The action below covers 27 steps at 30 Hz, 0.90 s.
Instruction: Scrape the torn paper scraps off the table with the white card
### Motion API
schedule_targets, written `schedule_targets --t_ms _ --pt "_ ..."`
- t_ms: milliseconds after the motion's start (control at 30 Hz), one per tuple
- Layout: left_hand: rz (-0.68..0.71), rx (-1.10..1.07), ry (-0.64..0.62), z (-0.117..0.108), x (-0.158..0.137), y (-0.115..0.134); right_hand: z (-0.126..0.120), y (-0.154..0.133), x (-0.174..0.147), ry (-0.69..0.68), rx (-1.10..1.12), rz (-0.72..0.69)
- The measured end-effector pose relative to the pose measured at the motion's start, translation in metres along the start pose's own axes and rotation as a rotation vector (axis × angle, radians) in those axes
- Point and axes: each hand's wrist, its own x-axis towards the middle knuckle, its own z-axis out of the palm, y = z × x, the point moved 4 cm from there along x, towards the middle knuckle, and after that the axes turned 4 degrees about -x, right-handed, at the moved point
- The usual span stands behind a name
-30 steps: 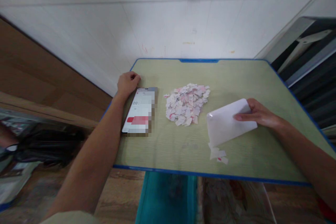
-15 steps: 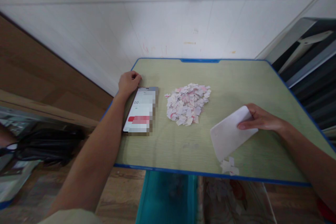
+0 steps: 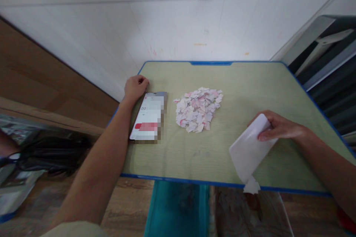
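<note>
My right hand [image 3: 274, 127] grips a white plastic scraper [image 3: 250, 148], a thin flat piece with rounded corners, tilted over the right front of the table. At its lower edge a small cluster of paper scraps [image 3: 251, 186] lies across the blue front rim, partly overhanging. My left hand [image 3: 136, 88] rests at the table's left edge in a loose fist, with nothing visible in it. Just right of that hand lies a phone [image 3: 147, 116], its screen lit and partly pixelated. A larger heap of torn white and pink paper scraps [image 3: 198, 110] sits mid-table.
The pale green table [image 3: 183, 159] has a blue rim and stands against a white wall [image 3: 178, 26]. Below its front edge are a teal bin [image 3: 178, 207] and a clear container [image 3: 274, 214] holding something red. Brown cardboard [image 3: 41, 70] stands at the left.
My right hand has moved the scraper slightly right and toward the front edge, carrying the small scraps onto the rim. Loose scraps seen below the edge earlier no longer show. My left hand stays put.
</note>
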Motion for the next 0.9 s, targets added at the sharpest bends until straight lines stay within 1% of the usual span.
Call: schedule_targets --t_ms 167,367,633,733,833,900 --pt "0.003 -0.014 -0.007 0.000 0.000 -0.001 -0.011 -0.007 -0.002 0.069 -0.008 -0.027" --pt "0.005 -0.011 -0.007 -0.001 0.000 -0.001 -0.002 -0.007 0.000 -0.052 -0.097 -0.021" --pt "-0.008 0.024 -0.019 -0.003 -0.002 0.004 0.000 -0.002 -0.001 -0.054 -0.097 -0.011" --pt "-0.022 0.017 -0.034 -0.003 -0.003 0.004 -0.002 0.000 0.000 0.003 -0.054 0.025" --pt "-0.040 0.015 -0.043 -0.002 -0.002 0.003 -0.009 -0.001 0.000 0.098 -0.042 0.032" --pt "-0.038 0.013 -0.036 -0.002 -0.002 0.002 -0.018 -0.003 -0.002 0.195 -0.064 0.014"
